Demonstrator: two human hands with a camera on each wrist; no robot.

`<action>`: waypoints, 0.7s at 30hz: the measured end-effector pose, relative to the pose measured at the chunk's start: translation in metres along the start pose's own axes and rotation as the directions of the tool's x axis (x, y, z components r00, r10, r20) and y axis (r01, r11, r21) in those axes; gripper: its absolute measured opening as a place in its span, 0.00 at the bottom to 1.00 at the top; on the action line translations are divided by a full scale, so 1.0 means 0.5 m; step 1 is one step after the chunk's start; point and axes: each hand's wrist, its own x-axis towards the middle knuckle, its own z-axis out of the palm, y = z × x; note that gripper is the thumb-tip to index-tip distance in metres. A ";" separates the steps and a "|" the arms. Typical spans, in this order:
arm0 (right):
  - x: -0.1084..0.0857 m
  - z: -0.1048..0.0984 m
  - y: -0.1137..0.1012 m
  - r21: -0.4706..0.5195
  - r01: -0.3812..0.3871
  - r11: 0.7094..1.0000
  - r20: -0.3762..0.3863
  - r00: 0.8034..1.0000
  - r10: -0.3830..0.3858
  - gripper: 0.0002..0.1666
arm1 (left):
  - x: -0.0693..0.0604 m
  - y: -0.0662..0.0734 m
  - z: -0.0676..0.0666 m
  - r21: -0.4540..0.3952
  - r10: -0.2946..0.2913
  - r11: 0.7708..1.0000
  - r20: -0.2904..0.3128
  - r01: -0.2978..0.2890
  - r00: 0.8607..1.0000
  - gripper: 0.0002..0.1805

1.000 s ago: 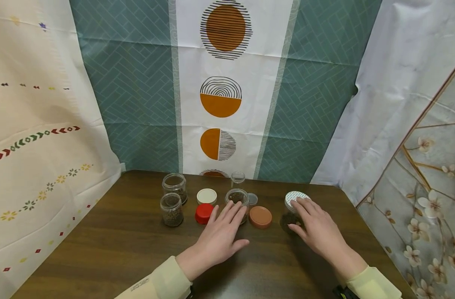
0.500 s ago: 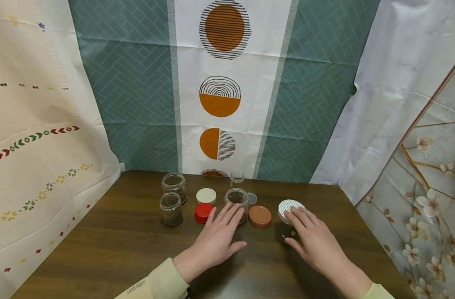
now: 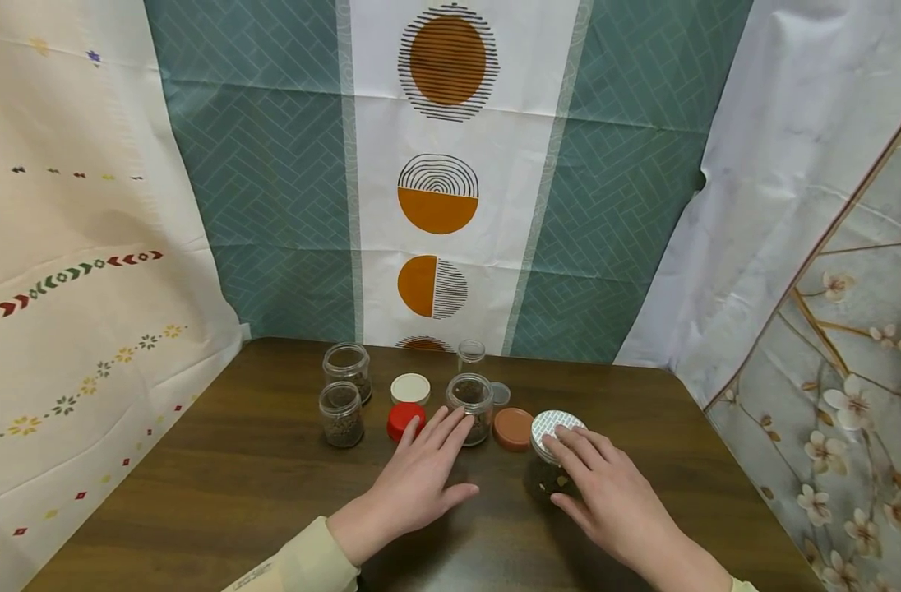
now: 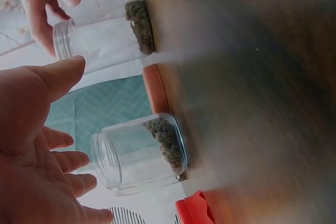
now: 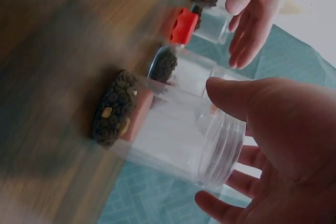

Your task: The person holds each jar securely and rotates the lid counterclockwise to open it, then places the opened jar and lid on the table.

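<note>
In the head view, my right hand point(image 3: 606, 489) holds a clear jar with a white patterned top point(image 3: 557, 434), fingers over the top and thumb at its near side. In the right wrist view this upright jar point(image 5: 168, 135) has dark ring-shaped pieces and a few pale bits at the bottom. My left hand point(image 3: 413, 477) hovers with spread fingers in front of an uncapped jar point(image 4: 142, 153) of dark pieces; the left wrist view shows a gap between them. A red lid point(image 3: 404, 419) lies by its fingertips, and a terracotta lid point(image 3: 513, 429) between the two jars.
Two uncapped jars, the nearer jar point(image 3: 341, 419) and the farther jar point(image 3: 347, 370), stand at the left with dark contents. A cream lid point(image 3: 409, 389), a small clear jar point(image 3: 471, 355) and a grey lid point(image 3: 499, 394) are toward the back of the wooden table point(image 3: 221, 477).
My right hand has brought the patterned-top jar leftward and nearer to me, close to the terracotta lid. My left hand has drifted slightly left and back from the uncapped jar.
</note>
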 end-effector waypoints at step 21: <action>0.051 0.023 -0.074 0.097 0.111 0.989 -0.021 0.994 -0.109 0.44 | -0.027 -0.025 -0.006 -0.192 -0.001 0.981 0.021 0.005 1.000 0.53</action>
